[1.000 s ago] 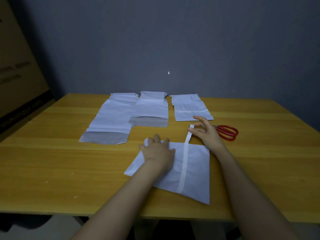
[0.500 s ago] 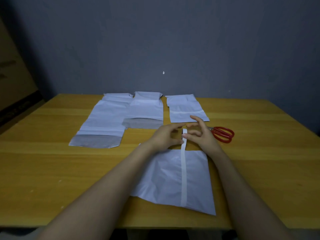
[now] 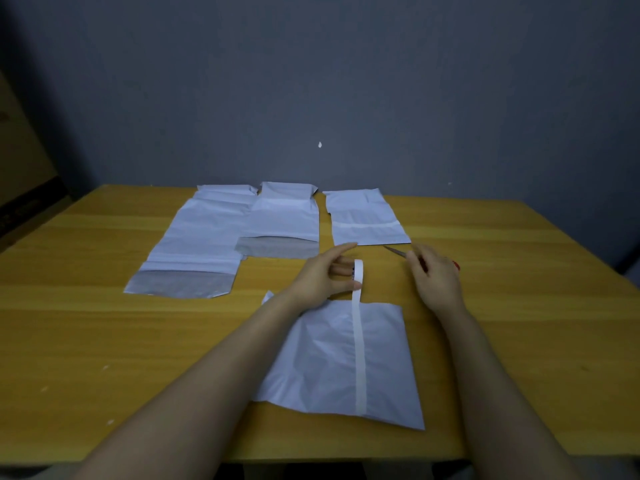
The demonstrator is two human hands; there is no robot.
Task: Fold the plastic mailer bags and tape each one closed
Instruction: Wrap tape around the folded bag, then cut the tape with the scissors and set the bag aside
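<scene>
- Tabletop (image 3: 104, 341) of smooth wood carries everything. Nothing pins the work down, so a pull on the tape would likely slide the bag across it.
- Far mailers (image 3: 284, 220) lie flat in a row at the far side. Two show grey open flaps and look unfolded. The scissor tip lies just beside the right-hand one, so a careless lift could snag its edge.
- Folded mailer (image 3: 322, 368) lies between the forearms, near the front edge. Neither hand presses it. An upward tug on the tape could lift its far edge and let the fold spring open.
- Left hand (image 3: 322, 278) has its fingers pinching the tape roll (image 3: 358, 273) upright, just beyond the bag's far edge. If the tape goes slack, I judge it may twist or stick to itself.
- Right hand (image 3: 438, 278) lies over the scissor handles with its fingers curled. Whether they grasp the handles I cannot tell. A fumbled pickup would leave the tape waiting under tension.
- Tape strip (image 3: 359, 358) runs along the bag from its near edge to its far edge, then rises to the roll. A cut too close would leave no tail to wrap over.
- Scissors (image 3: 393, 250) show only a blade tip and a sliver of red handle. A skewed cut could nick the bag.
</scene>
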